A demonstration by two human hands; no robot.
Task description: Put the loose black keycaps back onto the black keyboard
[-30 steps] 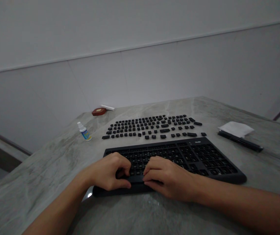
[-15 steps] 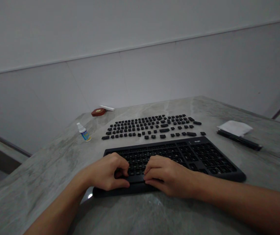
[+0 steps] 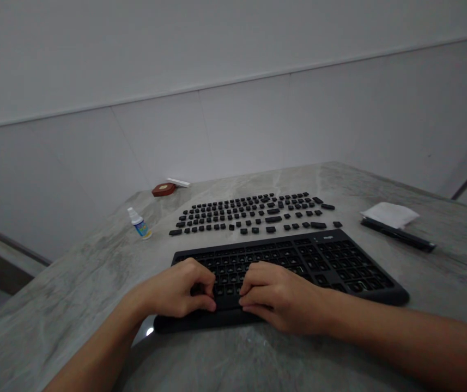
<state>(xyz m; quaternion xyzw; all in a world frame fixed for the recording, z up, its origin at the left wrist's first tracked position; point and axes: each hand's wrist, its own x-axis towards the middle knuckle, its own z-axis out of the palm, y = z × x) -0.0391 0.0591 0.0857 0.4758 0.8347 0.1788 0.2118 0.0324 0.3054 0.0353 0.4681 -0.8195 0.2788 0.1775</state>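
Observation:
A black keyboard [image 3: 364, 267] lies in front of me, its key sockets bare over most of its face. In its bottom row, a long dark space bar [image 3: 228, 302] runs between my hands. My left hand [image 3: 186, 288] is closed at the bar's left end, thumb and curled fingers pinched near it. At the right end my right hand [image 3: 276, 294] is closed too, fingertips bunched together. The fingers cover both ends of the bar, so whether it is seated or raised cannot be seen. Beyond the keyboard, loose black keycaps [image 3: 273, 219] lie in rows.
A small spray bottle [image 3: 140, 224] with a blue label stands at the left. Farther back sit a reddish-brown case [image 3: 163, 189] and a white strip [image 3: 179, 183]. To the right, a white cloth [image 3: 390, 214] lies by a dark slim object [image 3: 398, 234] on the marbled table [image 3: 73, 294].
The view has shifted very slightly. Both hands keep nearly the same place and grip, and the keyboard and keycaps look unmoved.

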